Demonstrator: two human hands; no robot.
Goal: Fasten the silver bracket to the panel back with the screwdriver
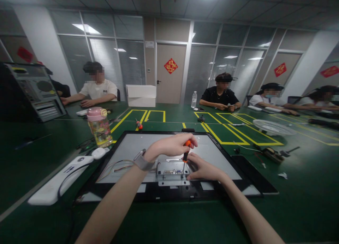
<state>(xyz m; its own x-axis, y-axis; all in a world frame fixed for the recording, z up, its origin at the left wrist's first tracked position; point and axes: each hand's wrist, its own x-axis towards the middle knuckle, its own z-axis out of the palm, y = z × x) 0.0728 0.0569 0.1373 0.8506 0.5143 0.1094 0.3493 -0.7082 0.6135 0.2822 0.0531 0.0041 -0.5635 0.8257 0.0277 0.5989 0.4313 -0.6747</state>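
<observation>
An opened monitor (219, 155) lies face down on the green table, its grey metal back panel exposed. A small metal circuit-board cover (172, 173) sits at its near middle. My left hand (172, 145) is closed around the orange handle of a screwdriver (186, 153), held upright with its tip on the cover's right side. My right hand (202, 169) rests on the panel beside the shaft, fingers pinched round its lower end. A watch is on my left wrist. Thin coloured wires (116, 166) run left from the cover.
A white monitor back shell (50, 189) and a white case (98, 153) lie at left, by a pink-lidded bottle (99, 127) and a computer tower (31, 90). A fan grille (272, 126) and small parts (270, 154) lie at right. Several people sit across the table.
</observation>
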